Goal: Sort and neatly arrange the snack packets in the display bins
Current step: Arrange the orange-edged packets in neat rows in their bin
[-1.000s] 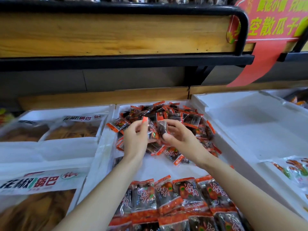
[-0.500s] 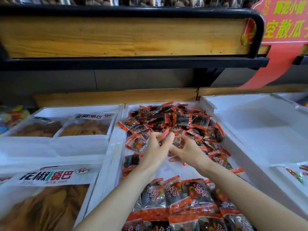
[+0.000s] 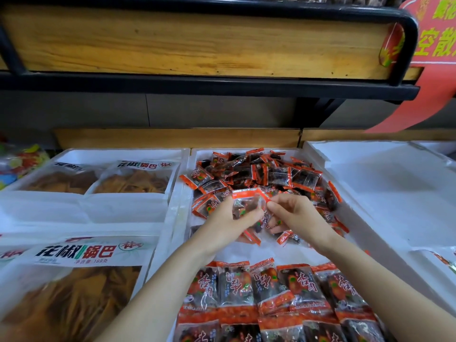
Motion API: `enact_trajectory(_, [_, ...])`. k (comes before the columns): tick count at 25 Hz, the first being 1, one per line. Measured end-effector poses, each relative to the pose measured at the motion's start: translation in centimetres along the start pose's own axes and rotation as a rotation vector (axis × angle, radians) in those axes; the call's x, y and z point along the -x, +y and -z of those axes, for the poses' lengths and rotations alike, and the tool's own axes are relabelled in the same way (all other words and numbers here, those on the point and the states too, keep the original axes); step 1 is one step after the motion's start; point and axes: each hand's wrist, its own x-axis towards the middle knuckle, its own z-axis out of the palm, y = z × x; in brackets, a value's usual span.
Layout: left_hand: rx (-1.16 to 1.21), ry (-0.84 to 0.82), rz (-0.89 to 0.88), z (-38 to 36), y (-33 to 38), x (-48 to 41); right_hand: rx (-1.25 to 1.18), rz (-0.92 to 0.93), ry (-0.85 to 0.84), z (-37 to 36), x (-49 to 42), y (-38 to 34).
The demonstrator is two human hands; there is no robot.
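Shop-shelf foam bin (image 3: pixel 259 253): loose heap (image 3: pixel 271 174) behind, neat rows (image 3: pixel 271 292) in front. Left hand (image 3: pixel 232 218) grip pinches one packet (image 3: pixel 249 203) over the heap; right hand (image 3: pixel 296 215) grip nips its edge. Step, seemingly: picking out. Next: lay it flat along the rows.

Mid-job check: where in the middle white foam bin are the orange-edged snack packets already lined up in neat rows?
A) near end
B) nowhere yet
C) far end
A: lined-up orange-edged snack packets fill the near end of the middle white foam bin; the far end holds a loose pile.
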Motion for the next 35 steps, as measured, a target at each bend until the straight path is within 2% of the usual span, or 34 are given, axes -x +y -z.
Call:
enact_trajectory(3, [0.010, 0.002, 0.014, 0.3, -0.2, 0.1, 0.052, 0.104, 0.009, -0.5, -0.6, -0.7])
enact_trajectory(7, [-0.041, 0.182, -0.023, 1.3, -0.6, -0.8, -0.044, 0.138, 0.021, -0.2, -3.2, -1.6])
enact_trajectory(8, [-0.037, 0.227, -0.023, 1.7, -0.5, -0.9, 0.026, 0.147, 0.081, 0.1, -4.5, -1.1])
enact_trajectory(10, [0.011, 0.289, -0.025, 2.6, -0.6, -1.2, 0.371, 0.109, 0.153, 0.8, -7.5, 1.1])
enact_trajectory(13, [0.084, 0.346, -0.012, 3.6, -0.7, -1.5, 0.733, -0.072, 0.052, 1.1, -10.6, 4.4])
enact_trajectory(18, [0.195, 0.414, 0.013, 4.3, -0.9, -2.1, 0.884, -0.166, -0.051, 0.7, -12.0, 4.3])
enact_trajectory(21, [0.229, 0.449, 0.023, 4.4, -0.9, -2.2, 0.993, -0.075, 0.099, 0.2, -10.9, 2.5])
enact_trajectory(23, [0.252, 0.466, 0.027, 4.4, -0.7, -2.1, 0.922, 0.017, 0.251, 0.0, -9.5, 0.9])
enact_trajectory(24, [0.262, 0.476, 0.025, 4.4, -0.6, -2.1, 0.829, 0.030, 0.277, -0.2, -8.8, 0.1])
enact_trajectory(25, [0.273, 0.482, 0.021, 4.5, -0.5, -2.0, 0.686, 0.012, 0.246, -0.4, -7.9, -0.6])
enact_trajectory(28, [0.293, 0.497, 0.023, 4.7, -0.3, -1.8, 0.210, -0.217, -0.026, -2.3, -5.5, -0.9])
enact_trajectory(31, [0.319, 0.497, 0.029, 4.7, -0.2, -1.7, 0.210, -0.360, -0.197, -4.7, -3.8, 0.7])
enact_trajectory(35, [0.320, 0.475, 0.066, 4.6, 0.2, -1.4, 0.303, -0.404, -0.265, -5.9, -3.5, 2.2])
